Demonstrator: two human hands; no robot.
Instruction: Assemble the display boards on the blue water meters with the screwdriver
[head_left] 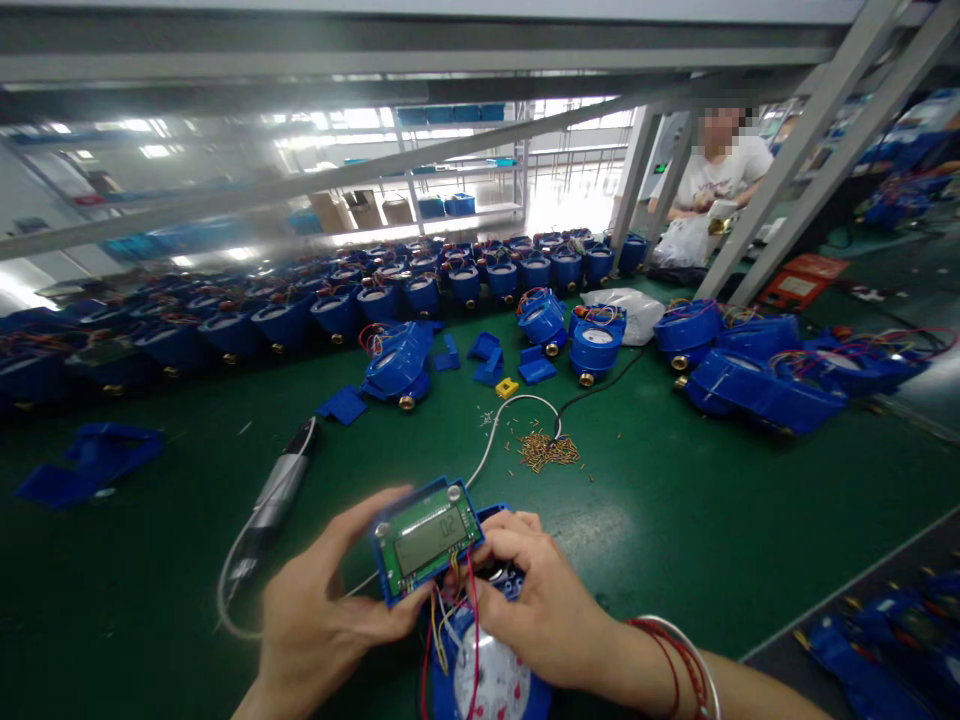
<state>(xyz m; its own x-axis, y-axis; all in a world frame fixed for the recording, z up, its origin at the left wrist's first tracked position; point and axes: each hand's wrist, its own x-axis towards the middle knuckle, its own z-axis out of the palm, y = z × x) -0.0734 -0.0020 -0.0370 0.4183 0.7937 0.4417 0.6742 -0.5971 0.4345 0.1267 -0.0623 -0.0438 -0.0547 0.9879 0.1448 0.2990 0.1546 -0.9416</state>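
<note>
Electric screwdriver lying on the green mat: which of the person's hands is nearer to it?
Left. The left hand is just right of the screwdriver, apart from it, holding the display board; the right hand is farther right, past that board.

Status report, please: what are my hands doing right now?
Left hand grips display module, wires trailing to water meter beneath. Right hand curled at module's right edge, grip unclear. Electric screwdriver and loose screws lie beyond, clear of hands.
</note>
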